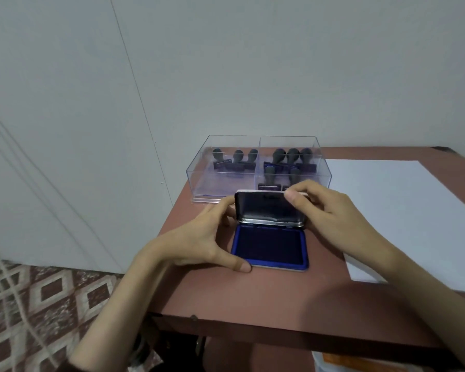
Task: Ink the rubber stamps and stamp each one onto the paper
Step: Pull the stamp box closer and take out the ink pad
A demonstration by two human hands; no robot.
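A reddish-brown desk [253,296] is sitting against a plain grey wall, w/ patterned floor [38,304] showing at the lower left. The ink pad [270,247] is lying flat on the desk near its left-centre: a shallow rectangular tin w/ a deep blue felt and blue rim, and silvery metal showing at the hinge. Its lid [269,210] is standing roughly upright off the far edge, dark inner face turning toward the camera.

The left hand [199,237] is bracing the pad. The thumb is pressing at the front-left corner of the base and the fingers are curling round the left side by the lid, so the grip is spread wide. The right hand [328,210] is pinching the lid's top-right edge between thumb and fingers, a narrow grip closing on the rim.

The pad's long axis is running left-right across the desk, hinge side away from the person.

Just behind it a clear box [199,181] is holding the stamps [293,157], dark handles pointing up: three in the left compartment, five in the right. A white paper [400,205] is lying to the right, apart from the pad.
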